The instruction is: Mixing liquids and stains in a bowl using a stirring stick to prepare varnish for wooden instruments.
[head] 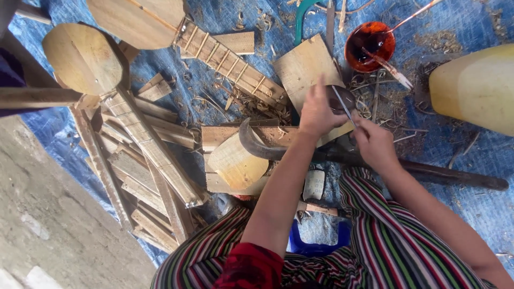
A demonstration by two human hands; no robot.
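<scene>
My left hand [317,113] grips a small dark round container [342,98] and holds it over a flat wooden board [303,67]. My right hand [373,142] pinches a thin metal rod [340,103] whose tip reaches into that container. Both hands meet just above my striped lap [375,235]. A curved dark blade on a long handle [257,147] lies under my left forearm, resting on a wooden block [235,160].
An orange bowl of dark liquid [369,45] with a brush in it sits at the back. A pale yellow container [476,88] stands at right. Wooden fretted necks [230,61], round wooden bodies [83,59] and offcuts cover the blue tarp [471,160] at left. Concrete floor lower left.
</scene>
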